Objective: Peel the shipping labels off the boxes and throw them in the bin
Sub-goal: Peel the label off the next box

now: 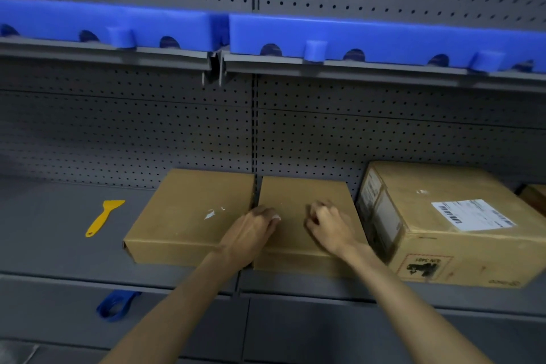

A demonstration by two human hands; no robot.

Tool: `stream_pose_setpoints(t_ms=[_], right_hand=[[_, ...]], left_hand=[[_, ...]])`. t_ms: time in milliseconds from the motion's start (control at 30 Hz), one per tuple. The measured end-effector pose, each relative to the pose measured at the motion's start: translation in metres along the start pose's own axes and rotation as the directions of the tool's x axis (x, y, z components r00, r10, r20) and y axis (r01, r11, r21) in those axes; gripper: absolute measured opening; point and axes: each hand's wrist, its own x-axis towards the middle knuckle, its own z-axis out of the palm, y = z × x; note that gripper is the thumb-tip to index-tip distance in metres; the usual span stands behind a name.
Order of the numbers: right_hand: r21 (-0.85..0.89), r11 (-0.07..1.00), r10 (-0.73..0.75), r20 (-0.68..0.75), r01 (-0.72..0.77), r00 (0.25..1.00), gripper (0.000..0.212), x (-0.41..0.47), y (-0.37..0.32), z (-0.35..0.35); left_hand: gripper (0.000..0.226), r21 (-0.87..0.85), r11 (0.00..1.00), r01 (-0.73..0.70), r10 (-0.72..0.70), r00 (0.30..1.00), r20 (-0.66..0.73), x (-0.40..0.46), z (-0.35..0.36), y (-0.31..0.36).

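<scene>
Hands on the middle box (304, 201): my left hand (251, 229) and right hand (328, 223) lie curled, whether pinching anything I cannot tell. Label (472, 214) stays stuck on the right box (461, 230), scraper (103, 217) on the shelf (59, 245).

1. The left hand (251, 230) covers its own fingertips, so whether they pinch anything on the middle box (298, 233) cannot be told.
2. The right hand (328, 223) is blurred; its grip is unclear.
3. The label (472, 214) print on the large box (461, 233) is too small to read.
4. At the shelf's (59, 242) right edge, another box (534, 195) is cut off.
</scene>
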Motion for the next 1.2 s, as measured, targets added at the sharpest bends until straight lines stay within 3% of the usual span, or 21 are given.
stream_pose_setpoints(t_ms=[100,167,233,367,467,567,667,767,833,967,1133,1200], right_hand=[[0.079,0.992,-0.105,0.089,0.098,0.99,0.032,0.001,-0.03,0.016],[0.09,0.986,-0.151,0.133,0.139,0.98,0.031,0.004,-0.034,0.017],[0.052,0.995,-0.089,0.148,0.083,0.985,0.034,0.008,-0.022,0.011],[-0.085,0.992,0.091,0.01,-0.089,0.996,0.028,0.011,0.002,0.002],[-0.038,0.998,-0.046,0.058,0.049,0.997,0.029,0.002,-0.013,0.008],[0.025,0.98,-0.201,0.13,0.2,0.971,0.017,-0.007,-0.022,0.009],[0.016,0.998,-0.065,0.101,0.064,0.993,0.016,-0.007,-0.008,-0.004],[-0.132,0.988,0.079,0.01,-0.077,0.997,0.027,-0.008,0.001,-0.007],[-0.123,0.991,0.049,0.016,-0.046,0.999,0.031,-0.012,-0.009,-0.004],[0.086,0.99,-0.126,0.137,0.115,0.983,0.017,-0.015,-0.026,0.002],[0.019,0.992,0.125,0.018,-0.125,0.992,0.019,-0.015,-0.004,-0.01],[-0.014,0.997,0.073,0.03,-0.072,0.997,0.02,-0.019,-0.008,-0.008]], left_hand=[[0.027,0.014,1.0,-0.022,0.022,0.999,0.033,0.0,0.0,0.004],[0.023,0.032,0.997,-0.065,0.064,0.997,0.03,-0.001,-0.001,0.006],[0.023,-0.026,1.0,-0.01,0.01,1.0,-0.005,-0.002,-0.002,0.004],[0.025,-0.027,0.997,0.07,-0.07,0.997,0.019,-0.004,-0.006,-0.002],[0.026,-0.005,0.998,0.068,-0.067,0.997,0.045,-0.005,-0.009,-0.001],[0.031,0.009,0.998,0.062,-0.062,0.997,0.038,-0.004,-0.009,-0.003],[0.036,0.054,0.997,0.062,-0.064,0.997,0.04,-0.001,-0.01,-0.006],[0.027,0.094,0.996,0.011,-0.013,1.0,0.018,0.001,-0.013,-0.005],[0.022,0.058,0.998,-0.015,0.015,1.0,0.008,0.003,-0.016,-0.003],[0.018,-0.089,0.996,0.025,-0.024,1.0,0.01,0.001,-0.018,-0.001],[0.013,-0.083,0.99,0.11,-0.116,0.991,-0.068,-0.003,-0.023,0.009],[0.02,-0.039,0.991,0.126,-0.128,0.989,-0.072,-0.001,-0.024,0.012]])
